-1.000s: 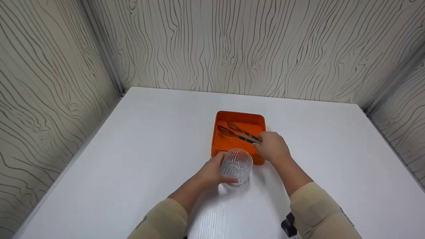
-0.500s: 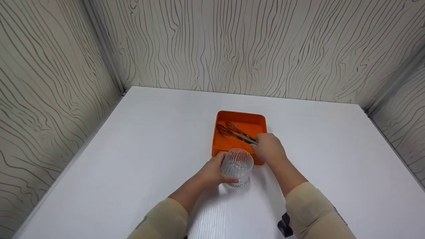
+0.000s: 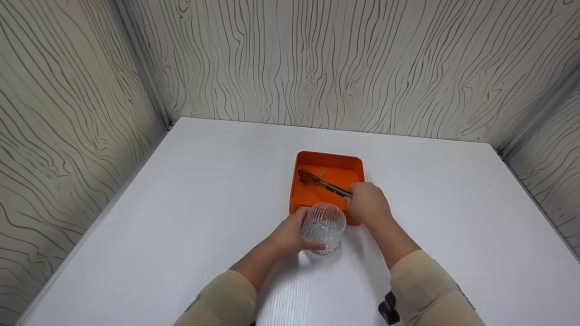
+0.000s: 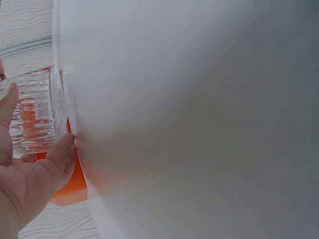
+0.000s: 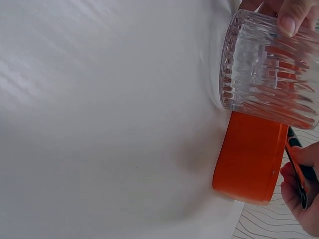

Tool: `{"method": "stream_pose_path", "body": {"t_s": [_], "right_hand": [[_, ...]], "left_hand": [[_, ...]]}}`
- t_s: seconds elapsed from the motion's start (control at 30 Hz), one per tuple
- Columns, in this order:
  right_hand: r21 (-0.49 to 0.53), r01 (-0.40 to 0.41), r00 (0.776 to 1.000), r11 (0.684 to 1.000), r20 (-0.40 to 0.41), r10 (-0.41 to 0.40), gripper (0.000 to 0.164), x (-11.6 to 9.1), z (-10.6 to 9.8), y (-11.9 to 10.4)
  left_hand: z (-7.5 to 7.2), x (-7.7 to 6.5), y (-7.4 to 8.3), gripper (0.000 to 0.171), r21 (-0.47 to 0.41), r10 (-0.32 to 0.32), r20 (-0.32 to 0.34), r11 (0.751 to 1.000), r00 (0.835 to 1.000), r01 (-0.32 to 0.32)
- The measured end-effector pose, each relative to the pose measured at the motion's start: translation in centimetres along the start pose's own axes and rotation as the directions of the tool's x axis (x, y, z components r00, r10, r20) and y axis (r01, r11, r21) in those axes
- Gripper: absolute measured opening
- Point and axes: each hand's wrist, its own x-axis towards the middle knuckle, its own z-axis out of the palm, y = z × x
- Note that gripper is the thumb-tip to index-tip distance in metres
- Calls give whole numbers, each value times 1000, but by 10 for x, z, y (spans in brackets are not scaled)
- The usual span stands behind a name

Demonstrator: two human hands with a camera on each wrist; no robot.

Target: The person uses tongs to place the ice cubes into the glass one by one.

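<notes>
My left hand [image 3: 290,233] holds a clear ribbed glass [image 3: 323,228] upright on the table, its fingers and thumb around the side. In the left wrist view the fingertips lie near the glass's base. My right hand [image 3: 369,202] grips the handle end of a pair of tongs [image 3: 333,187], whose heads reach over the far left part of an orange tray [image 3: 295,199]. The tongs' two arms are together. Beside their heads, a small clear outlined thing [image 3: 321,173] shows on the tray's floor, too small to make out. The glass hides part of the tray's near wall.
The white table [image 3: 217,181] surrounds the tray and glass. Wood-patterned panels [image 3: 290,63] rise along the back and both sides. A black piece [image 3: 389,308] hangs below the right sleeve.
My right hand has shifted slightly left, and the tongs' spread arms have come together. The small clear outlined thing has come into sight. My left hand and the glass have stayed in place.
</notes>
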Motion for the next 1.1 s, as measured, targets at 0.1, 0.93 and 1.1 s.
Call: {"method": "stream_pose_path", "body": {"t_s": [0.1, 0.93, 1.1], "right_hand": [[-5, 9, 1000, 1000, -7, -9, 13, -1, -1, 2], [112, 45, 999, 993, -24, -42, 13, -17, -44, 39], [93, 88, 995, 992, -60, -83, 12, -27, -56, 45]], "left_hand": [[0, 0, 0, 79, 1, 9, 2, 1000, 1000, -9], [-1, -1, 0, 79, -18, -14, 3, 1000, 1000, 14], [-1, -1, 0, 79, -15, -25, 4, 1000, 1000, 25]]}}
